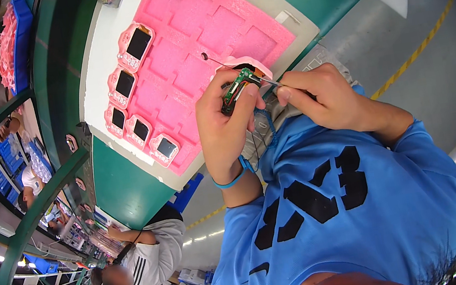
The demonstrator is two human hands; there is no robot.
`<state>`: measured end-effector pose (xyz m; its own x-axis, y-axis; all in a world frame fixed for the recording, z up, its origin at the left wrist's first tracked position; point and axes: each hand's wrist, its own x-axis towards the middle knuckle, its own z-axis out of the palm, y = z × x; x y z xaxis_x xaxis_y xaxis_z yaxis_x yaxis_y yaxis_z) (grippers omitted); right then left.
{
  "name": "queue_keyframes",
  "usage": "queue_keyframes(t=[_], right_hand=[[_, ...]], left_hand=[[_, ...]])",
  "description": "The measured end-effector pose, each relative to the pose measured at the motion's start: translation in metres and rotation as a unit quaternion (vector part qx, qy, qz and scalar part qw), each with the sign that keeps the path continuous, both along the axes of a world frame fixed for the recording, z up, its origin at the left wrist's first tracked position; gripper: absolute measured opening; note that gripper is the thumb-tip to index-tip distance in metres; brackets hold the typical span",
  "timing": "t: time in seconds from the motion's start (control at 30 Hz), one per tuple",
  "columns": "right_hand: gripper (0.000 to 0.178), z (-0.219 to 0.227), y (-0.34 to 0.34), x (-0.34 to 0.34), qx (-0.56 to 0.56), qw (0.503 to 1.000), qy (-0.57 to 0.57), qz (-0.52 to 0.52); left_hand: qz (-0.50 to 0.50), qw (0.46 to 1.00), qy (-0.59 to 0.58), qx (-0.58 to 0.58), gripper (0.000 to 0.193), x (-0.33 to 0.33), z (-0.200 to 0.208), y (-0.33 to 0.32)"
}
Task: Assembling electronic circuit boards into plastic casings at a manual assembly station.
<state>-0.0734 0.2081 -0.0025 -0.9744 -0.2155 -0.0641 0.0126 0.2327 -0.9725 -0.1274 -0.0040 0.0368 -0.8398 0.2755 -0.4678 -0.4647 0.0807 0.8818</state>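
My left hand [223, 111] is closed around a green circuit board [242, 86] with thin wires on it. A pink casing [261, 66] with a dark part inside shows just behind the board, partly hidden by my fingers. From it a thin lead runs to a small round dark piece [204, 56] above the pink tray. My right hand [324, 95] pinches a thin metal tool [269, 81], its tip at the board's edge; its exact kind cannot be made out. A blue band with a coiled cord [267, 128] circles my left wrist.
A pink foam tray [193, 6] with square recesses lies on the bench. Several pink cased devices with dark screens, such as one [136, 44], line its left side. A green rail [42, 200] and a co-worker in a white shirt [158, 247] are at the left.
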Motion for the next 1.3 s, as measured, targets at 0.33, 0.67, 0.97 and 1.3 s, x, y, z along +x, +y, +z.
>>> queue_keyframes(t=[0.33, 0.67, 0.97, 1.3], right_hand=[[0.016, 0.013, 0.006, -0.009, 0.005, 0.999, -0.047, 0.008], [0.041, 0.03, 0.015, -0.028, 0.146, 0.964, 0.218, 0.034], [0.046, 0.028, 0.003, -0.061, 0.221, 0.936, 0.262, 0.076], [0.039, 0.029, -0.015, -0.064, 0.316, 0.925, 0.191, 0.089]], left_hand=[[0.02, 0.993, 0.081, -0.089, 0.015, -0.004, -0.003, 0.021], [-0.054, 0.997, 0.053, 0.013, 0.04, -0.032, 0.017, 0.011], [0.027, 0.983, 0.171, -0.065, 0.046, -0.001, 0.012, -0.039], [-0.009, 0.864, 0.448, -0.231, 0.069, -0.002, -0.031, -0.027]])
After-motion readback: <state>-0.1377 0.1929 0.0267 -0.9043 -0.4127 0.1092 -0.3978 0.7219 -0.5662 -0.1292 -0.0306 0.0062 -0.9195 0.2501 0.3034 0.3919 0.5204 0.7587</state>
